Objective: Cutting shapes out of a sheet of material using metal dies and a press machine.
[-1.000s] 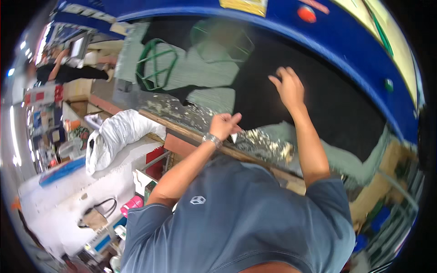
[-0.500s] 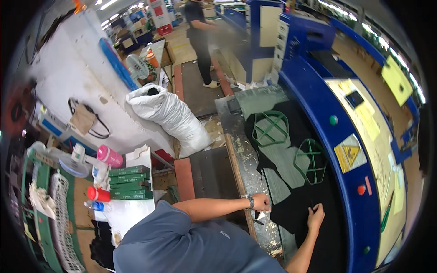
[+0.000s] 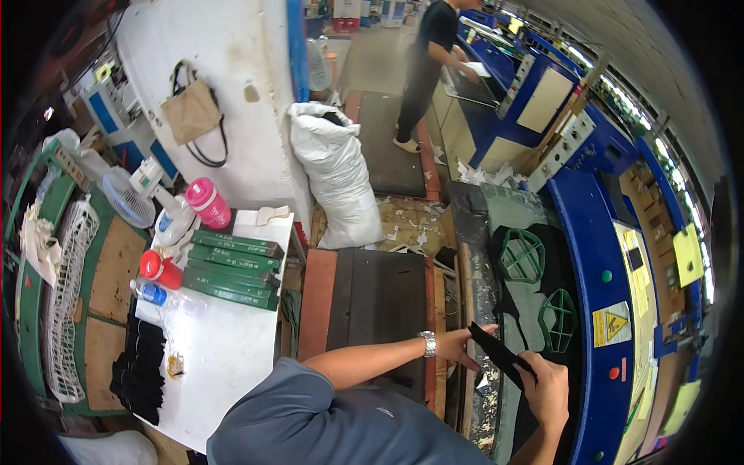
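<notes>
My right hand [image 3: 545, 387] is closed on a narrow black fabric piece [image 3: 500, 358], which it holds raised and slanting over the work surface. My left hand [image 3: 456, 346], with a metal watch on its wrist, is at the far end of that piece. Its thumb and fingers are apart, and the fabric end overlaps its fingertips. Beyond my hands, two green-framed cutting dies [image 3: 523, 256] [image 3: 556, 319] rest on black material [image 3: 552, 239] over a grey-green cutting bed [image 3: 527, 298]. A small white scrap [image 3: 482, 380] is just below my left hand.
On my left, a white table [image 3: 225, 372] bears stacked green bars [image 3: 232, 263], a pink bottle [image 3: 208, 203], a red-lidded jar [image 3: 160, 269] and black pieces [image 3: 141, 372]. A stuffed white sack [image 3: 337, 178] stands ahead. Blue machine [image 3: 585, 271] edges my right. Another person [image 3: 426, 70] works farther off.
My right hand has lifted a black fabric piece off the bed and brought it toward my left hand. My left hand has opened out. The view has turned left.
</notes>
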### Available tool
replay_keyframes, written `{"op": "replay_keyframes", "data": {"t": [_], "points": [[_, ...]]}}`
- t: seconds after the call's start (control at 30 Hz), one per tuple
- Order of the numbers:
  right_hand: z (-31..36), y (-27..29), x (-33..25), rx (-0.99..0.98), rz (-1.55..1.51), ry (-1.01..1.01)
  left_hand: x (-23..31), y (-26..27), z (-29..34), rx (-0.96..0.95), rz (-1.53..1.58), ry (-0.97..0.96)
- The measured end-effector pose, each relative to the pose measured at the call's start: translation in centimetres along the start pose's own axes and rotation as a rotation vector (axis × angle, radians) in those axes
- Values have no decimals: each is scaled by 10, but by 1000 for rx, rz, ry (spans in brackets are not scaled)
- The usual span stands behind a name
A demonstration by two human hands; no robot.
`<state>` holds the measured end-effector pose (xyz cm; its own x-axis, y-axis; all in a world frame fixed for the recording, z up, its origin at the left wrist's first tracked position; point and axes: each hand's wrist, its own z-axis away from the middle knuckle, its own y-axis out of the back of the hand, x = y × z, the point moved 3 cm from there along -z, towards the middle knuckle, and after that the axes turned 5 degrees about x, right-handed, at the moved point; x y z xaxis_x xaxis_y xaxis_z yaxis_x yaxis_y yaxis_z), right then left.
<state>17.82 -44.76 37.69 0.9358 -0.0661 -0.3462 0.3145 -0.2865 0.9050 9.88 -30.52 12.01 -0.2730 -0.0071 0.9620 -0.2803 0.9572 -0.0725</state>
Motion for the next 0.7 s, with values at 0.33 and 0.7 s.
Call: {"op": "replay_keyframes", "data": {"t": [0.33,0.7], "points": [[-97,-91,-135,-95,-186,369,46,120,227,565,218,64],[-137,-351,-275,-984,-666,674,12,-10,419,1736,649,11]]}}
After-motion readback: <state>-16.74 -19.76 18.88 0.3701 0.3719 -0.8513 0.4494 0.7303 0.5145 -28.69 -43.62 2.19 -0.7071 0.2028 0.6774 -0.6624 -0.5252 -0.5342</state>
